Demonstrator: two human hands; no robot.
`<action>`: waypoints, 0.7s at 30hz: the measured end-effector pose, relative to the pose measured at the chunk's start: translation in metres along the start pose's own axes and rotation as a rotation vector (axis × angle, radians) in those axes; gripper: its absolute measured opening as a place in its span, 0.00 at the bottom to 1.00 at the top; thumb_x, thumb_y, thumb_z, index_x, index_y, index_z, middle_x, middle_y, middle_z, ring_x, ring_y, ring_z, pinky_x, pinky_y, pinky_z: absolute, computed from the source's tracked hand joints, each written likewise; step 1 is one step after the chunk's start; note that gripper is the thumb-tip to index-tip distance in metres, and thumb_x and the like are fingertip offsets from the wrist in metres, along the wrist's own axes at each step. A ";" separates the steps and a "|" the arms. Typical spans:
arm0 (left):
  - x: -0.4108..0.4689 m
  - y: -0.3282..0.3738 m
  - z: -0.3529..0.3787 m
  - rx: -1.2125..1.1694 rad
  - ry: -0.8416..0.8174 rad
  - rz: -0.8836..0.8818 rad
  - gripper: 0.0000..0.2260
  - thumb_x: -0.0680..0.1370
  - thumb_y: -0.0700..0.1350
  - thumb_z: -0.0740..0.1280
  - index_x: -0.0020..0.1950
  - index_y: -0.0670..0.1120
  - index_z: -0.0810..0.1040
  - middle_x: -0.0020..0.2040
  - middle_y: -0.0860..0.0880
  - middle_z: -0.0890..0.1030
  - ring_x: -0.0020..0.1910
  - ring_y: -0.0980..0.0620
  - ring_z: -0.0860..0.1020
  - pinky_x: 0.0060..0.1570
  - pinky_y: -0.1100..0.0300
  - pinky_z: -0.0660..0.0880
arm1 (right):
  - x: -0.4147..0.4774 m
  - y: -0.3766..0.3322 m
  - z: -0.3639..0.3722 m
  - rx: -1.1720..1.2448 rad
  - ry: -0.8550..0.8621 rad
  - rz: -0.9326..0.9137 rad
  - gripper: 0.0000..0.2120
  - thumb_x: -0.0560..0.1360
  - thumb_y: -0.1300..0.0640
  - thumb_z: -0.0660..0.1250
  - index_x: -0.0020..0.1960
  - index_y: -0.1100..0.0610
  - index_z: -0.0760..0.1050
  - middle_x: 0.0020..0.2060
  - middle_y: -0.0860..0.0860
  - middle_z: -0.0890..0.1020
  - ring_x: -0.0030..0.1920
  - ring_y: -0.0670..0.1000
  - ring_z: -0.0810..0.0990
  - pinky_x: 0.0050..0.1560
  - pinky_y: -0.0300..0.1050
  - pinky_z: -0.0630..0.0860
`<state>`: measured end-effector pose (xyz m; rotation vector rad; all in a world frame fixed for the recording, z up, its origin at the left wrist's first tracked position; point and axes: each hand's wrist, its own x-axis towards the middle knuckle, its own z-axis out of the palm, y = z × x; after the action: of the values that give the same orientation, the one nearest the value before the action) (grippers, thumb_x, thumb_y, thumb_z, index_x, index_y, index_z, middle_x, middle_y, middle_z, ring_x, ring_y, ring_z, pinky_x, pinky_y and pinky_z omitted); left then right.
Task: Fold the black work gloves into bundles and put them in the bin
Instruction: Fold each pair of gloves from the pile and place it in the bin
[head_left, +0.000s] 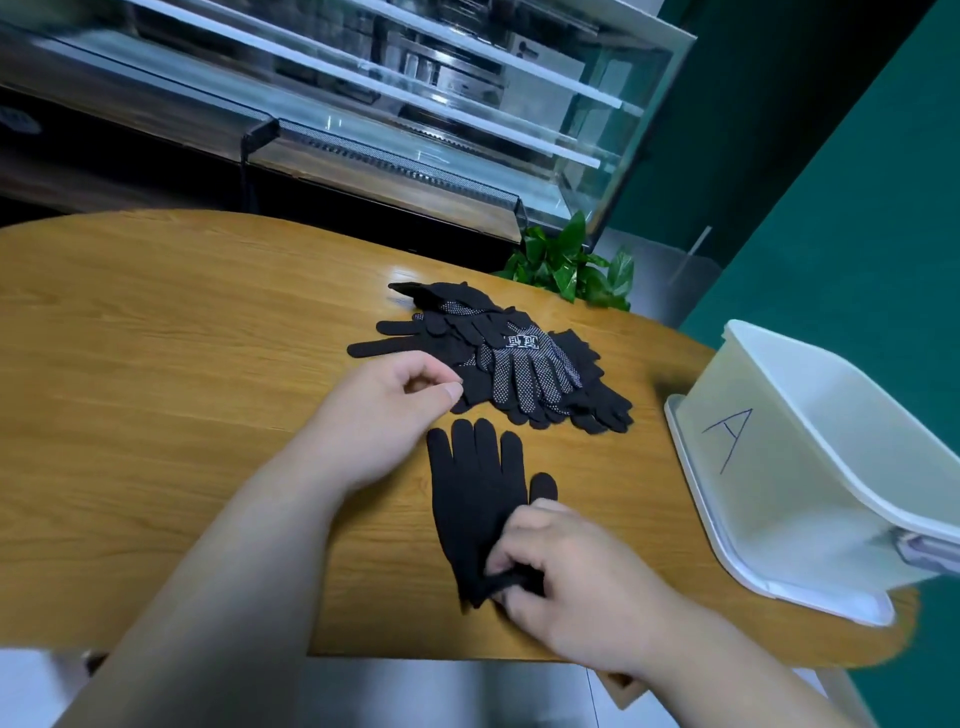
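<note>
Glove (475, 499) lies flat left of the bin (769, 499), cuff pinched in the right hand (566, 566); left hand (384, 415) curls beside the pile (519, 364), whether gripping I cannot tell.

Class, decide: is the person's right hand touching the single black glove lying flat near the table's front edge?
Touching. The head view shows the right hand pinching the cuff of the black glove.
</note>
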<state>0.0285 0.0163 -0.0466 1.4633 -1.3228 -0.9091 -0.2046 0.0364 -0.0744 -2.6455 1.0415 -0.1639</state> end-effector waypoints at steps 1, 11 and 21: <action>-0.001 0.000 0.001 0.013 -0.012 0.000 0.04 0.78 0.50 0.68 0.46 0.54 0.82 0.41 0.56 0.82 0.40 0.60 0.77 0.43 0.62 0.70 | -0.001 -0.001 0.000 0.004 0.008 -0.002 0.10 0.71 0.47 0.65 0.49 0.47 0.80 0.45 0.41 0.76 0.51 0.43 0.70 0.51 0.42 0.73; -0.009 -0.009 0.014 0.264 -0.185 0.013 0.02 0.78 0.50 0.70 0.49 0.56 0.82 0.42 0.57 0.82 0.39 0.64 0.77 0.38 0.73 0.70 | -0.014 0.006 0.016 0.131 0.325 0.046 0.04 0.74 0.47 0.70 0.45 0.46 0.80 0.43 0.39 0.77 0.49 0.43 0.76 0.48 0.46 0.76; -0.008 -0.015 0.017 0.398 -0.244 0.042 0.04 0.79 0.53 0.68 0.50 0.57 0.81 0.44 0.59 0.81 0.45 0.67 0.75 0.37 0.75 0.68 | 0.006 0.016 -0.008 0.117 0.259 0.080 0.11 0.75 0.46 0.66 0.39 0.51 0.78 0.35 0.43 0.79 0.40 0.43 0.76 0.48 0.42 0.72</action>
<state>0.0155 0.0210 -0.0663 1.6521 -1.7868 -0.8491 -0.2125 0.0189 -0.0714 -2.5191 1.1751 -0.5453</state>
